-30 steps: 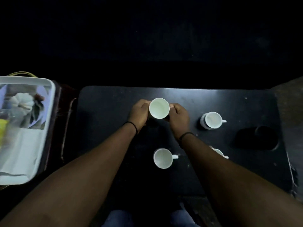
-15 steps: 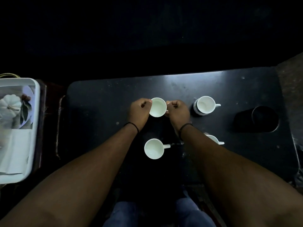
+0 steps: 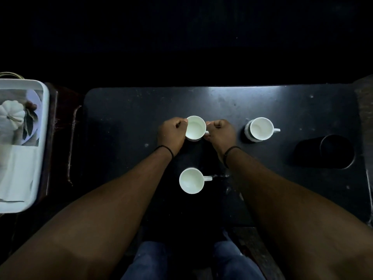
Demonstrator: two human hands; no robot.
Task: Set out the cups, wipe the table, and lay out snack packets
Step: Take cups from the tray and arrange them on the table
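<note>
On the black table [image 3: 125,126] a white cup [image 3: 195,127] stands at the middle, held from both sides. My left hand [image 3: 172,134] grips its left wall and my right hand [image 3: 221,134] pinches its handle on the right. A second white cup [image 3: 191,180] stands nearer to me, handle pointing right. A third white cup [image 3: 260,129] stands to the right, handle also to the right. My right forearm hides the table behind it, where a fourth cup showed earlier.
A white tray [image 3: 45,138] sits on a dark stand left of the table, with folded white paper and a printed picture in it. A black cup-shaped object [image 3: 335,151] lies on the table's right side. My knees are below the near edge.
The cup in both hands came down onto the table surface. The view shifted, and the cup behind my right forearm is hidden from sight.
</note>
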